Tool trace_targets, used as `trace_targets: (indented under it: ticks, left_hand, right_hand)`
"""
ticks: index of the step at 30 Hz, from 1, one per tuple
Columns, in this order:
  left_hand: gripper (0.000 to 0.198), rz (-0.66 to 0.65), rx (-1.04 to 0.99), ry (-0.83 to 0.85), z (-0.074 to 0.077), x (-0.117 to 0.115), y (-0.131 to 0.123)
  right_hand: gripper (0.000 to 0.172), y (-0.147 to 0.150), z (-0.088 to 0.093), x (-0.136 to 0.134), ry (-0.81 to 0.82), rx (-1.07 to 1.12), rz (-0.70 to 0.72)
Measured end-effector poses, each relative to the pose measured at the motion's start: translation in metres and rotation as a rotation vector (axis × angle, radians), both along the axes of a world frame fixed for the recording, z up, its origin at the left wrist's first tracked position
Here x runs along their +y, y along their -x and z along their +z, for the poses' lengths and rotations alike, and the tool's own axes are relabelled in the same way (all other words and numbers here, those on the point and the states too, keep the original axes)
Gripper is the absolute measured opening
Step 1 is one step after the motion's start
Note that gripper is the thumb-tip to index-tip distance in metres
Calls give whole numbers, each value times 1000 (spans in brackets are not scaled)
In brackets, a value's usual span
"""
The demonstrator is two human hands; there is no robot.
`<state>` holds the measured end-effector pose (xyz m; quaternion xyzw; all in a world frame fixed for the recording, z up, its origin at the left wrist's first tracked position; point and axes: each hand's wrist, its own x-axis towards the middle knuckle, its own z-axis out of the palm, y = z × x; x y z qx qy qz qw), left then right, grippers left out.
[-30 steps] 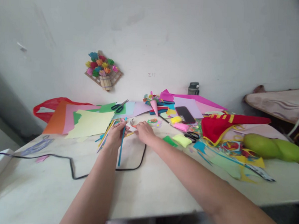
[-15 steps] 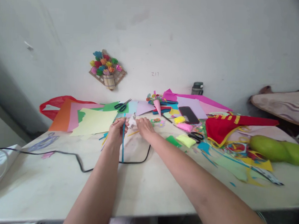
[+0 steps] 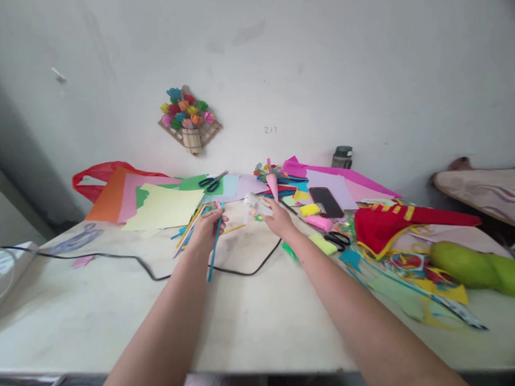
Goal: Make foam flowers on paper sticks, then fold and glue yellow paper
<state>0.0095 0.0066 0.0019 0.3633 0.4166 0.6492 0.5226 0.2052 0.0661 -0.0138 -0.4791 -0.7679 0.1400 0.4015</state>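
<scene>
1. The left hand (image 3: 210,220) closes its fingers on one blue strip (image 3: 215,251), which slants down over the table (image 3: 250,325) and, in view, crosses one black cord (image 3: 253,273)
2. The right hand (image 3: 278,219), apart from the left, has its fingers at one white object (image 3: 251,200) near mid-table; blur leaves its kind unclear, and I cannot tell whether they grip it
3. Counted beyond: two black-handled scissors (image 3: 212,182), one phone (image 3: 326,201), one pink cone (image 3: 272,186), two green fruits (image 3: 458,265)
4. Thin strips (image 3: 186,235) beside the left hand are partly hidden and uncountable
5. Papers hide the foot of one bottle (image 3: 342,157); the frame cuts off the right-hand fruit
</scene>
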Motion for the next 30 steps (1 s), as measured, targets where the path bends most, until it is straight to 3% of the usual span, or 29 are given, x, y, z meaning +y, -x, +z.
trace_targets:
  ticks: [6,12,23,26,30]
  left_hand:
    - [22,-129,158,87,-19,7,-4]
    - [24,-224,254,33,-22,5,-10]
    - [25,-251,260,28,-22,3,-11]
    - [26,-249,256,22,-22,3,-10]
    - [26,-228,246,18,-23,3,-10]
  right_hand:
    - [46,-7,-4,-6,167,361,34]
    - [28,-8,4,-27,399,614,150]
    - [25,-5,10,-45,545,731,422]
    - [23,0,3,-43,627,765,358]
    - [17,-5,0,-36,659,791,121]
